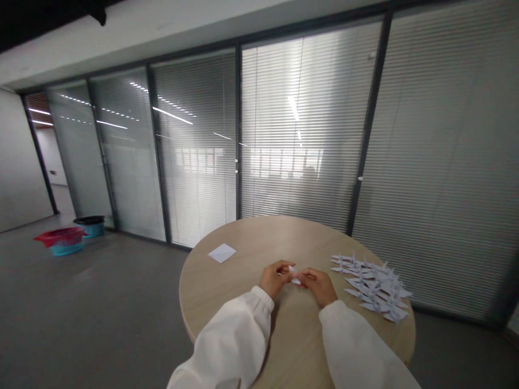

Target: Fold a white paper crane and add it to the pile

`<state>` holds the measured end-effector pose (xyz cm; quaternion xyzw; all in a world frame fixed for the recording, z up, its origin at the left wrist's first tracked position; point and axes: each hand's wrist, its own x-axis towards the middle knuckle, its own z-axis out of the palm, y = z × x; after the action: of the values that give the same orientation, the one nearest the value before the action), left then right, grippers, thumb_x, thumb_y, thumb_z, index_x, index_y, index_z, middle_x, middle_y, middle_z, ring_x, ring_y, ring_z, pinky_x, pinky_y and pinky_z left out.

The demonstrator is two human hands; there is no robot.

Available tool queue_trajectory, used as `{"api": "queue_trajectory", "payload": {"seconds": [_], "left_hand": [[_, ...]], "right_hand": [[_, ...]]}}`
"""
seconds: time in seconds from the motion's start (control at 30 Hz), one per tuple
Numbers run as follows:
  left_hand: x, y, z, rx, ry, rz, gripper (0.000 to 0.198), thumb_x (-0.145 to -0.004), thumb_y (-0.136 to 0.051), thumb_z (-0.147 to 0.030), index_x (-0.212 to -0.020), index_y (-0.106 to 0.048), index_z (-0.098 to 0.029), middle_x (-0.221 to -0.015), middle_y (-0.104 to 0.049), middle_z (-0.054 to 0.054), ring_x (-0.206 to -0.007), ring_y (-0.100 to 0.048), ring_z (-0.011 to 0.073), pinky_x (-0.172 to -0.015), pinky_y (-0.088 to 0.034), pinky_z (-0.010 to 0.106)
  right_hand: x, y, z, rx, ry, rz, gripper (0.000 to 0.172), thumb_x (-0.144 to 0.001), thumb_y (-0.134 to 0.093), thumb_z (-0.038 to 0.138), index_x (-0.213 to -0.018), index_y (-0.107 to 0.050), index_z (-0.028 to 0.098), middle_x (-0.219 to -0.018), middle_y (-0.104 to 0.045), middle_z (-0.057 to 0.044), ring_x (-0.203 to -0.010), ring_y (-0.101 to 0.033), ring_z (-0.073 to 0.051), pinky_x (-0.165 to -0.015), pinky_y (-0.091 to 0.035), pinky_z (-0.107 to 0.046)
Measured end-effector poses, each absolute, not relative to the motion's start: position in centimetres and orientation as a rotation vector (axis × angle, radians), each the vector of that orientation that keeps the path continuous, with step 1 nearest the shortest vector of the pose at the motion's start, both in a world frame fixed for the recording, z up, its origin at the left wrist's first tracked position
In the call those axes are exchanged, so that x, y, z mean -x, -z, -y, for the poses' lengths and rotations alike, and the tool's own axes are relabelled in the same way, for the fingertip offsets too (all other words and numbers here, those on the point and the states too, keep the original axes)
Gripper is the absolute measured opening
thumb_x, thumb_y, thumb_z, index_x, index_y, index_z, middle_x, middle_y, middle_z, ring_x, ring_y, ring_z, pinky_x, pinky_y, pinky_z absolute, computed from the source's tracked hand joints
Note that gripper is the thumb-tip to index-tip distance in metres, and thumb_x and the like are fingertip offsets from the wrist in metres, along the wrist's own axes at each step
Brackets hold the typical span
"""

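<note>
Over the middle of the round wooden table point(251, 237), a small piece of folded white paper point(294, 275) is pinched between my two hands. My left hand point(277, 276) grips its left side, thumb and fingers closed. From the right, my right hand point(319, 284) pinches the same paper with its fingertips. Much of the paper is covered by the fingers, so its exact folded shape cannot be made out. Right of my hands lies a group of several folded white paper cranes point(375, 283). A flat square of white paper point(222, 253) rests at the table's left.
Glass partitions with blinds point(300, 129) stand behind the table. On the grey floor at left are a blue bin with a red liner point(67, 243) and another blue bin with a black liner point(92, 227). A doorway point(51, 151) shows at far left.
</note>
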<state>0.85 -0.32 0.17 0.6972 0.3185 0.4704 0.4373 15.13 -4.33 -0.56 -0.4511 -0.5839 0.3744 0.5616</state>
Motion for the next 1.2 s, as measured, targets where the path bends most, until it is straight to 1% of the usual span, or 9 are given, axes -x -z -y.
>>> {"api": "queue_trajectory", "payload": {"seconds": [0.1, 0.3, 0.47, 0.57, 0.77, 0.87, 0.97, 1.07, 1.2], "left_hand": [[-0.9, 0.1, 0.2, -1.818, -1.159, -0.789, 0.042, -0.054, -0.067, -0.029, -0.093, -0.06, -0.014, -0.069, -0.057, 0.002, -0.063, -0.051, 0.0106, -0.059, -0.041, 0.02], [-0.8, 1.0, -0.5, -1.961, -1.145, -0.793, 0.04, -0.063, -0.06, -0.024, -0.102, -0.057, -0.019, -0.073, -0.052, 0.001, -0.068, -0.048, 0.0105, -0.063, -0.04, 0.022], [-0.7, 1.2, -0.4, -2.133, -1.081, -0.79, 0.039, -0.066, -0.056, -0.016, -0.105, -0.055, -0.025, -0.073, -0.046, 0.001, -0.069, -0.046, 0.0103, -0.068, -0.039, 0.023], [-0.8, 1.4, -0.2, -2.163, -1.033, -0.776, 0.041, -0.067, -0.054, -0.014, -0.106, -0.054, -0.025, -0.074, -0.044, 0.001, -0.069, -0.045, 0.01, -0.067, -0.039, 0.022], [-0.9, 1.5, -0.1, -2.086, -0.98, -0.781, 0.063, -0.054, -0.066, -0.019, -0.113, -0.046, -0.024, -0.082, -0.051, 0.001, -0.07, -0.048, 0.0106, -0.067, -0.04, 0.023], [-0.9, 1.3, -0.2, -2.009, -0.955, -0.805, 0.054, -0.057, -0.064, -0.02, -0.109, -0.048, -0.019, -0.072, -0.055, 0.0, -0.062, -0.05, 0.0097, -0.06, -0.04, 0.021], [-0.9, 1.1, -0.1, -1.95, -0.961, -0.864, 0.045, -0.058, -0.062, -0.019, -0.101, -0.052, -0.015, -0.059, -0.054, -0.002, -0.052, -0.048, 0.0084, -0.052, -0.038, 0.019], [-0.9, 0.9, 0.1, -1.972, -0.961, -0.908, 0.043, -0.056, -0.062, -0.018, -0.098, -0.054, -0.015, -0.055, -0.053, -0.004, -0.05, -0.047, 0.0077, -0.051, -0.037, 0.018], [-0.7, 0.8, 0.3, -2.069, -0.945, -0.906, 0.038, -0.059, -0.058, -0.02, -0.097, -0.056, -0.017, -0.054, -0.052, -0.004, -0.048, -0.045, 0.0071, -0.05, -0.035, 0.018]], "right_hand": [[-15.3, 0.7, 4.2, 1.054, -0.884, 1.365, 0.031, -0.059, -0.061, 0.047, -0.067, -0.063, 0.017, -0.065, -0.065, -0.003, -0.062, -0.059, -0.018, -0.058, -0.045, -0.027], [-15.6, 1.1, 4.0, 1.206, -0.746, 1.482, 0.033, -0.065, -0.053, 0.048, -0.066, -0.063, 0.016, -0.061, -0.063, -0.003, -0.059, -0.056, -0.017, -0.054, -0.043, -0.025], [-15.4, 1.1, 4.0, 1.167, -0.66, 1.532, 0.03, -0.066, -0.054, 0.044, -0.077, -0.062, 0.017, -0.073, -0.064, -0.004, -0.067, -0.057, -0.018, -0.061, -0.043, -0.026], [-15.4, 1.1, 3.9, 1.158, -0.657, 1.536, 0.028, -0.063, -0.058, 0.042, -0.073, -0.062, 0.017, -0.072, -0.064, -0.004, -0.068, -0.057, -0.018, -0.065, -0.043, -0.027], [-15.6, 1.2, 3.9, 1.146, -0.625, 1.507, 0.026, -0.063, -0.059, 0.042, -0.07, -0.061, 0.017, -0.067, -0.063, -0.003, -0.065, -0.057, -0.017, -0.063, -0.043, -0.026], [-15.5, 1.1, 4.0, 1.108, -0.654, 1.506, 0.026, -0.064, -0.058, 0.042, -0.072, -0.06, 0.017, -0.066, -0.062, -0.003, -0.064, -0.057, -0.017, -0.062, -0.043, -0.026], [-15.3, 0.9, 4.1, 1.131, -0.653, 1.491, 0.027, -0.063, -0.058, 0.042, -0.072, -0.06, 0.017, -0.065, -0.063, -0.003, -0.063, -0.057, -0.017, -0.061, -0.042, -0.026], [-15.0, 0.6, 4.4, 1.139, -0.675, 1.503, 0.028, -0.063, -0.058, 0.043, -0.073, -0.06, 0.017, -0.063, -0.063, -0.003, -0.061, -0.057, -0.017, -0.06, -0.042, -0.027], [-14.8, 0.6, 4.5, 1.158, -0.707, 1.546, 0.026, -0.063, -0.058, 0.042, -0.071, -0.061, 0.017, -0.061, -0.064, -0.003, -0.06, -0.058, -0.018, -0.06, -0.043, -0.027]]}}
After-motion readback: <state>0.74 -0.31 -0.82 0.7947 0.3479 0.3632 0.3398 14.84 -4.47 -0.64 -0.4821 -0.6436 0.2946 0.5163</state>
